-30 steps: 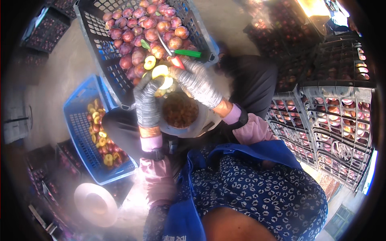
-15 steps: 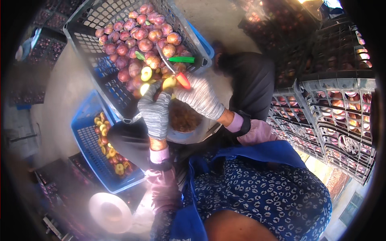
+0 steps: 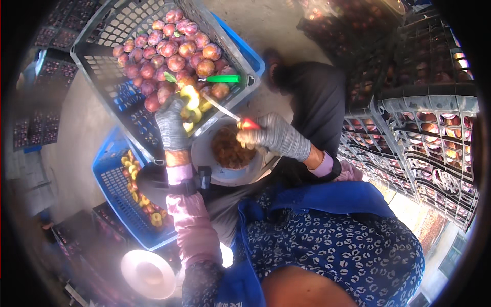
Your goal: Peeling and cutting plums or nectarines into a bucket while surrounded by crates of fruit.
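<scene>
My right hand (image 3: 279, 135), in a grey glove, is closed round the red handle of a knife (image 3: 225, 108). Its narrow blade points up and left, toward the plums. At the near edge of the dark crate (image 3: 146, 140), my gloved left hand (image 3: 173, 125) curls against several yellow cut plum halves (image 3: 190, 97); its fingertips are partly hidden. Whole purple-red plums (image 3: 176, 62) lie heaped in the crate. A second tool with a green handle (image 3: 223, 79) rests on top of them. Below my right hand stands a pale bucket (image 3: 217, 176) holding brown bits.
At the left, a blue basket (image 3: 110, 189) holds cut plums. A pale round hat-like thing (image 3: 148, 273) lies near the lower left. Stacked crates of plums (image 3: 409, 148) rise at the right, and more crates (image 3: 38, 117) stand at the far left. Another blue container (image 3: 240, 43) shows behind the dark crate.
My hands have moved apart: the right hand drew right and down with the knife, while the left went left to the plum halves. The view has shifted slightly.
</scene>
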Available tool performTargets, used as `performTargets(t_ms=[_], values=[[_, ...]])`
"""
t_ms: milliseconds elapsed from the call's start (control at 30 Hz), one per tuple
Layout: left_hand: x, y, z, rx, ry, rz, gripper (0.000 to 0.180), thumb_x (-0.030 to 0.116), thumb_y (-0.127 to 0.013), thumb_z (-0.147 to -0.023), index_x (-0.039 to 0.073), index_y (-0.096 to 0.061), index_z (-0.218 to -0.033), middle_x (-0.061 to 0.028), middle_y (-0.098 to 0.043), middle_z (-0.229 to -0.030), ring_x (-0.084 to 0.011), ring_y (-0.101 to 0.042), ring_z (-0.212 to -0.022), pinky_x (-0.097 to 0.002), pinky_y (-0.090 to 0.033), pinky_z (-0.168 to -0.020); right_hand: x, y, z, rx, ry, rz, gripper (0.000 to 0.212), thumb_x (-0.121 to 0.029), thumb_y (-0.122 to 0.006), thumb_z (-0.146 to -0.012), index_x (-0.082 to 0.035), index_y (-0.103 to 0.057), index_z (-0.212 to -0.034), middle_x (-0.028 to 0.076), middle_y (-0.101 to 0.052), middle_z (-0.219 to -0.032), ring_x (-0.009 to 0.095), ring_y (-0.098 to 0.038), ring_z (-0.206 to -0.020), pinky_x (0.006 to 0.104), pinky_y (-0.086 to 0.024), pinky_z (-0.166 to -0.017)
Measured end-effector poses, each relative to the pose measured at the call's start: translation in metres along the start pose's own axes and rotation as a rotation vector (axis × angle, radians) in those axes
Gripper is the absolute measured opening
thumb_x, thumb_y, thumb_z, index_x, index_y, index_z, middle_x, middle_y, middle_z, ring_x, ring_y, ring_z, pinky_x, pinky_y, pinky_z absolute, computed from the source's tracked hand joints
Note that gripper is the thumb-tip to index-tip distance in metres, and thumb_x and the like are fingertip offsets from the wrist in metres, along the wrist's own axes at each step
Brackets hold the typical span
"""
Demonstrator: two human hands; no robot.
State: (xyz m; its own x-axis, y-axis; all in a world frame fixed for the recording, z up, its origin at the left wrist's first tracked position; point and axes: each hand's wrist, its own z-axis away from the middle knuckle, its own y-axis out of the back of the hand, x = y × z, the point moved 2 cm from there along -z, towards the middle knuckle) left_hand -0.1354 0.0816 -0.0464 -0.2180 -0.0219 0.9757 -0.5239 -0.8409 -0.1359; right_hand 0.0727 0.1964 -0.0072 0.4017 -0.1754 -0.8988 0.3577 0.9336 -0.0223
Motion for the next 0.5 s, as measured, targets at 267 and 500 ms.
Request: performTargets(t_ms=[267, 500], values=[[0.006, -0.011, 0.031, -0.084, 0.082, -0.123, 0.029, 0.011, -0.059, -0.082, -0.005, -0.060, -0.106, -0.0084, -0.064, -0.088, -0.0132, -0.060, -0.076, -0.0225, -0.048, -0.061, -0.015, -0.022, -0.052, 0.426, 0.641, 0.360, 0.028, -0.032, -0.067, -0.082, -0.009, -0.063, -0.097, 0.011, -0.063, -0.077, 0.032, -0.060, -0.066, 0.0363, -0.048, -0.062], [0.009, 0.000, 0.018, -0.034, -0.011, -0.048, 0.028, 0.013, -0.054, -0.085, -0.003, -0.059, -0.107, -0.0086, -0.063, -0.091, -0.0130, -0.059, -0.078, -0.0236, -0.049, -0.065, -0.015, -0.027, -0.088, 0.292, 0.319, -0.383, 0.021, -0.018, -0.061, -0.085, 0.002, -0.063, -0.091, 0.006, -0.065, -0.081, 0.007, -0.060, -0.071, 0.0237, -0.049, -0.062]])
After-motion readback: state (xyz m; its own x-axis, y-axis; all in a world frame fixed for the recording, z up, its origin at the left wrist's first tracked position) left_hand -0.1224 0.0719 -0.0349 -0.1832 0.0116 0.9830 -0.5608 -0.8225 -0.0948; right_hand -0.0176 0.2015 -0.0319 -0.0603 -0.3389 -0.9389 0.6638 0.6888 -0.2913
